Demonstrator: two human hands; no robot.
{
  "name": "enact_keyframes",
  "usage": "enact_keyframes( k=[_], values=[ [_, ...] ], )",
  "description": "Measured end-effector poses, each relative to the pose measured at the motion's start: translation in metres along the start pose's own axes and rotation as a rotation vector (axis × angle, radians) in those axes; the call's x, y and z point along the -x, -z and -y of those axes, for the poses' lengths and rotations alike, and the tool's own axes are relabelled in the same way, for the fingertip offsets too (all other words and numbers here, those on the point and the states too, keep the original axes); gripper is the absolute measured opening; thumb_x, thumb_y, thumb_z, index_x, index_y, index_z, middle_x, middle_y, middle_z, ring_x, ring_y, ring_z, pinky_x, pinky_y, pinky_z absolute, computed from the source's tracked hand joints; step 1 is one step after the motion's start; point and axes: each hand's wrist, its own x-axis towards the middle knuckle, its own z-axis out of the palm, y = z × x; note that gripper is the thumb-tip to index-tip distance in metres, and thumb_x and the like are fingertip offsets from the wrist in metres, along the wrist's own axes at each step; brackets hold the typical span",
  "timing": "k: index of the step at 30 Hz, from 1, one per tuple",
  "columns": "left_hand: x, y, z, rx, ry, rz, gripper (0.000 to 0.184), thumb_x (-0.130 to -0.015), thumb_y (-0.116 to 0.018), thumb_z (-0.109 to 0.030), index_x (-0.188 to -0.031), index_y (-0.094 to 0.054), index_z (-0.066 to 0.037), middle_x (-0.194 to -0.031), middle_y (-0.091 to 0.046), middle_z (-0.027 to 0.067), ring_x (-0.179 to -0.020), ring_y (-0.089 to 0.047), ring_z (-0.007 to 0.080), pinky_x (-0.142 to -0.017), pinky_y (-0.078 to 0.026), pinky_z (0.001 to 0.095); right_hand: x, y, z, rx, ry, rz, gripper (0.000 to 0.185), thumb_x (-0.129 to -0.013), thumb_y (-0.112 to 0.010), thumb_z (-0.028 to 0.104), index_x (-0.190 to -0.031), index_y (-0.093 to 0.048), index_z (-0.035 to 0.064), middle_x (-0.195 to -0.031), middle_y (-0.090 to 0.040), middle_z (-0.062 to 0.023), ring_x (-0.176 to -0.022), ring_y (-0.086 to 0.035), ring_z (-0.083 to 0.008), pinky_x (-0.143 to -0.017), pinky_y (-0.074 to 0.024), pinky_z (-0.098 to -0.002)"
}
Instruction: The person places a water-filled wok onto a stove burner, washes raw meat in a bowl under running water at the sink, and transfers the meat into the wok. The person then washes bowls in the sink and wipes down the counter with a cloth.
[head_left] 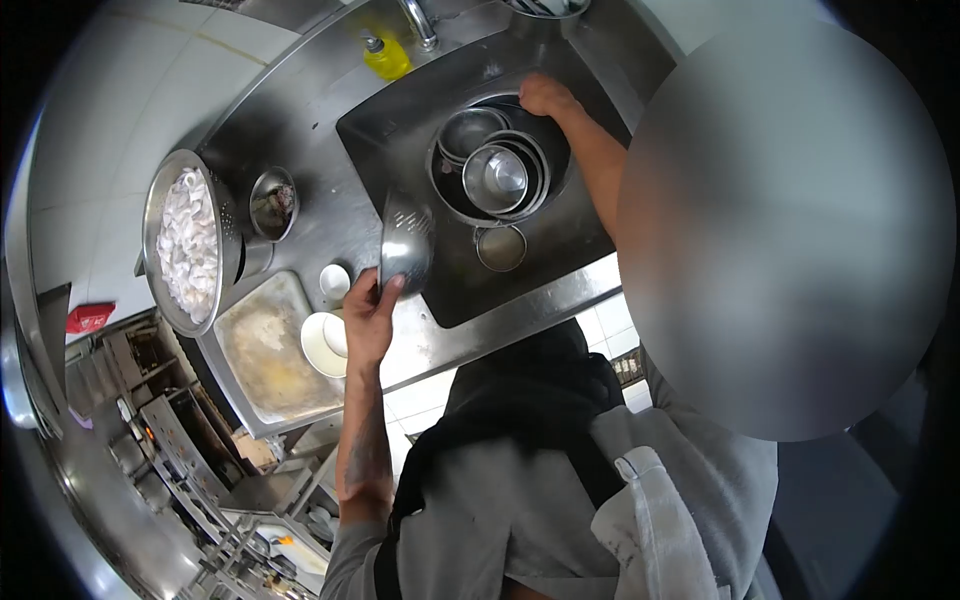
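Note:
My left hand (pixel 370 318) is closed on the rim of a metal colander (pixel 407 245), tilted on its side at the sink's left edge. Its thumb lies against the shiny metal, which shows rows of small holes. At the far side of the sink, my right hand (pixel 546 95) is curled at the rim of a large metal pot (pixel 448 198); its fingertips are partly hidden. Several smaller pots and bowls are stacked inside, with a shiny round pot (pixel 495 180) on top. A small round metal bowl (pixel 500 248) sits beside the large pot on the sink floor.
Left of the sink (pixel 465 300) stand a large colander of pale pieces (pixel 188 245), a small metal bowl with scraps (pixel 273 205), white cups (pixel 334 280) and a stained tray (pixel 265 350). A yellow soap bottle (pixel 387 57) is near the faucet (pixel 420 25). A blurred oval covers the right.

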Motion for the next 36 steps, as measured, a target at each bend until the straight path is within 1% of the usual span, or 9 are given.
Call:
enact_keyframes(
  k=[6, 10, 18, 20, 26, 28, 30, 33, 36],
  values=[
    [0.013, -0.005, 0.002, 0.491, 0.142, -0.112, 0.013, -0.091, -0.064, -0.007, -0.103, -0.066, -0.004, -0.094, -0.067, -0.0020, -0.086, -0.058, 0.0051, -0.079, -0.045, 0.0216, -0.013, 0.035, 0.061, -0.203, 0.108, -0.287, 0.031, -0.081, -0.058, 0.017, -0.110, -0.064, 0.0063, -0.113, -0.064, -0.0180, -0.107, -0.060, -0.0332, -0.092, -0.0476, -0.0417],
    [-0.011, -0.021, -0.023, 0.194, 0.122, -0.097, 0.016, -0.094, -0.061, -0.012, -0.106, -0.065, -0.002, -0.087, -0.061, -0.0045, -0.076, -0.050, 0.0032, -0.069, -0.039, 0.0203, -0.064, 0.057, 0.118, -0.095, 0.414, -0.710, 0.046, -0.090, -0.048, 0.020, -0.134, -0.048, 0.0071, -0.135, -0.052, -0.0123, -0.121, -0.053, -0.0322, -0.099, -0.0440, -0.0455],
    [-0.069, -0.047, -0.068, 0.384, -0.010, -0.212, 0.017, -0.095, -0.060, -0.016, -0.103, -0.065, -0.002, -0.084, -0.062, -0.0014, -0.072, -0.050, 0.0048, -0.066, -0.041, 0.0231, -0.117, 0.017, 0.121, 0.138, 0.174, -0.513, 0.051, -0.092, -0.044, 0.020, -0.139, -0.040, 0.0016, -0.149, -0.036, -0.0104, -0.129, -0.045, -0.0294, -0.106, -0.0377, -0.0477],
    [-0.093, -0.049, -0.071, 0.178, 0.036, -0.203, 0.018, -0.094, -0.060, -0.018, -0.099, -0.065, -0.002, -0.080, -0.062, -0.0009, -0.072, -0.051, 0.0058, -0.066, -0.042, 0.0242, -0.117, 0.019, 0.112, 0.009, 0.255, -0.173, 0.047, -0.090, -0.051, 0.026, -0.129, -0.051, -0.0005, -0.140, -0.048, -0.0133, -0.122, -0.051, -0.0329, -0.101, -0.0421, -0.0461],
    [-0.240, -0.103, -0.045, 0.203, 0.076, -0.129, 0.029, -0.090, -0.063, -0.027, -0.083, -0.067, 0.001, -0.078, -0.064, 0.0032, -0.069, -0.054, 0.0087, -0.062, -0.044, 0.0261, 0.001, 0.057, 0.122, -1.203, 0.269, 0.161, 0.032, -0.089, -0.061, 0.025, -0.112, -0.063, 0.0020, -0.103, -0.068, -0.0115, -0.089, -0.065, -0.0240, -0.083, -0.0512, -0.0366],
    [-0.292, -0.122, -0.038, 0.151, 0.043, 0.044, 0.034, -0.091, -0.059, -0.033, -0.087, -0.069, 0.000, -0.084, -0.069, 0.0102, -0.076, -0.064, 0.0199, -0.069, -0.050, 0.0333, 0.032, 0.076, 0.100, -1.629, 0.343, 0.108, 0.031, -0.088, -0.063, 0.029, -0.106, -0.067, 0.0035, -0.099, -0.069, -0.0100, -0.083, -0.064, -0.0216, -0.077, -0.0507, -0.0340],
    [-0.332, -0.134, -0.058, -0.582, -0.085, 0.151, 0.037, -0.093, -0.051, -0.038, -0.098, -0.069, -0.006, -0.096, -0.070, 0.0164, -0.089, -0.067, 0.0333, -0.078, -0.051, 0.0420, 0.049, 0.089, 0.065, -1.189, 0.077, -0.066, 0.033, -0.092, -0.061, 0.020, -0.119, -0.059, 0.0008, -0.112, -0.065, -0.0100, -0.108, -0.060, -0.0197, -0.089, -0.0509, -0.0361],
    [-0.353, -0.148, -0.082, -0.794, -0.334, 0.184, 0.043, -0.093, -0.048, -0.041, -0.122, -0.060, -0.011, -0.117, -0.064, 0.0168, -0.106, -0.062, 0.0358, -0.088, -0.049, 0.0394, 0.074, 0.097, 0.043, -1.112, -0.130, -0.046, 0.070, -0.085, -0.066, 0.046, -0.136, -0.045, 0.0024, -0.133, -0.051, -0.0161, -0.122, -0.050, -0.0301, -0.091, -0.0502, -0.0457],
    [-0.353, -0.164, -0.077, -0.481, -0.147, 0.291, 0.044, -0.093, -0.050, -0.044, -0.122, -0.062, -0.012, -0.116, -0.065, 0.0154, -0.104, -0.063, 0.0344, -0.089, -0.049, 0.0371, 0.083, 0.100, 0.042, -1.331, -0.211, 0.197, 0.099, -0.077, -0.066, 0.065, -0.147, -0.029, 0.0051, -0.143, -0.034, -0.0276, -0.126, -0.043, -0.0410, -0.091, -0.0481, -0.0564]
  ],
)
